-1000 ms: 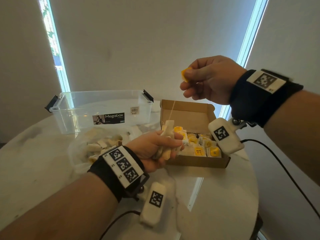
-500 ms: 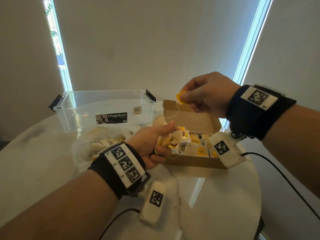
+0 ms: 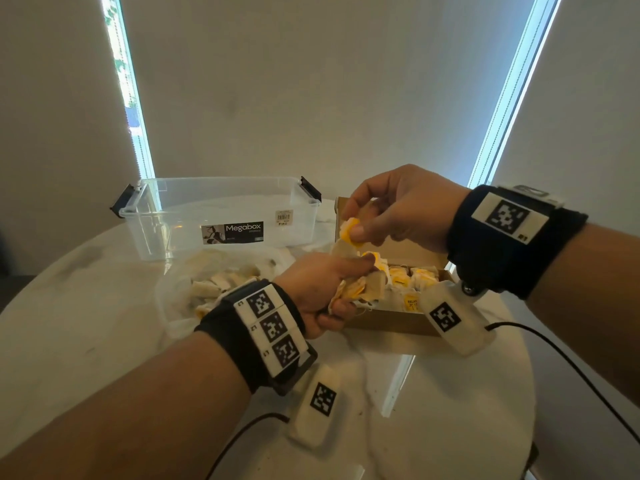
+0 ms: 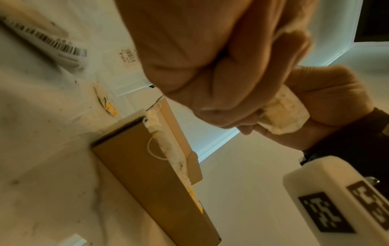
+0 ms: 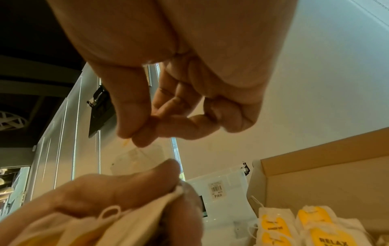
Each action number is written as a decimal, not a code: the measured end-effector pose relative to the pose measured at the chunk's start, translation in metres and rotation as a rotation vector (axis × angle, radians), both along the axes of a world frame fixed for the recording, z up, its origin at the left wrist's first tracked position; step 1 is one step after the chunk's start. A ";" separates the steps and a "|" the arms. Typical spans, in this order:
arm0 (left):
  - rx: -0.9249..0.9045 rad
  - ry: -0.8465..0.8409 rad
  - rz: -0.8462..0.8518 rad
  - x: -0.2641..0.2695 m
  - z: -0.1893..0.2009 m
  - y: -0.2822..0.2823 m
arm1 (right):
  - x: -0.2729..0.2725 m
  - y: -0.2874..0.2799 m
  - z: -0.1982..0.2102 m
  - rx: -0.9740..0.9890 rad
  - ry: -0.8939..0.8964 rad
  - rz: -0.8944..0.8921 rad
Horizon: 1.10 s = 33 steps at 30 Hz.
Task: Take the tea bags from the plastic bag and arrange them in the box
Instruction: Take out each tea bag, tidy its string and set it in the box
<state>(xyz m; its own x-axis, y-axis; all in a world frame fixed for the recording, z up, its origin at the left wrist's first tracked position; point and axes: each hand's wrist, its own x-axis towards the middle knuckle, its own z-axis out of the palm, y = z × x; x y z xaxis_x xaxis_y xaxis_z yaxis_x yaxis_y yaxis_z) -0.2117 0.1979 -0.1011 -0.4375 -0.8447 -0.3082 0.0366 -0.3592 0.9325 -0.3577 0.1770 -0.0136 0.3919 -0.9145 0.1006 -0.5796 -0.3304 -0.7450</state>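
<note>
My left hand (image 3: 322, 292) grips a bunch of tea bags (image 3: 363, 285) at the front left corner of the open cardboard box (image 3: 391, 320). The fist also shows in the left wrist view, with a tea bag (image 4: 282, 116) squeezed in it. Just above, my right hand (image 3: 391, 213) pinches a yellow tag (image 3: 349, 232) between thumb and forefinger, close to the top tea bag (image 3: 343, 249) of the bunch. Rows of tea bags with yellow tags (image 5: 315, 228) fill the box. The clear plastic bag (image 3: 214, 282) with more tea bags lies left of the box.
An empty clear Megabox tub (image 3: 221, 216) stands behind the plastic bag. The round white marble table (image 3: 86, 323) ends close on the right, past the box. Black cables (image 3: 571, 368) trail from both wrist units across the table.
My right hand has come down with the yellow tag, from well above the box to just over the left hand's bunch. The left hand has lifted slightly and stays gripping the tea bags.
</note>
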 end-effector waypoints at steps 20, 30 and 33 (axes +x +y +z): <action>-0.171 -0.102 -0.029 -0.006 0.005 0.005 | 0.004 -0.004 -0.007 -0.055 0.211 0.000; -0.126 -0.350 0.174 0.019 -0.021 -0.021 | -0.040 -0.044 -0.018 -0.013 0.394 -0.321; -0.093 -0.458 0.095 0.016 -0.028 -0.026 | -0.040 -0.055 -0.037 0.058 0.559 -0.254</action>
